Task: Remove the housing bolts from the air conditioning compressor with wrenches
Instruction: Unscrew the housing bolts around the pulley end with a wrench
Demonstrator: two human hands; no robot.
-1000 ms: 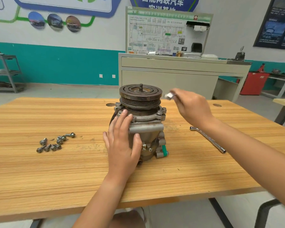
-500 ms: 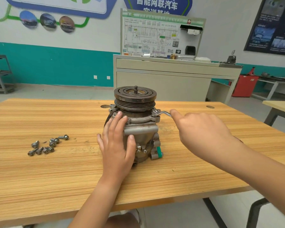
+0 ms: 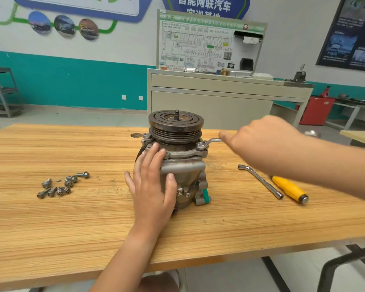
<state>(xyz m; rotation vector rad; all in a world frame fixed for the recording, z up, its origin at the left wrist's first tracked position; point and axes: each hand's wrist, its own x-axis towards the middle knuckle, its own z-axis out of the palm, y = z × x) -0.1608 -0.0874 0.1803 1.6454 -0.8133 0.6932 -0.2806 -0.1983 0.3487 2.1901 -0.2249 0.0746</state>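
right hand (image 3: 261,140) clenched round the handle of a wrench (image 3: 213,141), right of centre frame, index finger stretched along the shaft; hand is motion-blurred. wrench head sits on a housing bolt (image 3: 201,145) on the right side of the compressor (image 3: 183,171) flange, just under the pulley (image 3: 176,121). left hand (image 3: 150,186) is flat against the left front of the compressor body, fingers straight and pointing up, thumb spread across the front, pressing, not wrapped. compressor stands upright, pulley end up, centre frame on the wooden table (image 3: 72,218). loose bolts (image 3: 61,185) in a small cluster at left centre, well apart from the compressor. l-shaped socket wrench (image 3: 259,181) and yellow-handled tool (image 3: 290,188) lie side by side on the table at right, under the right forearm.
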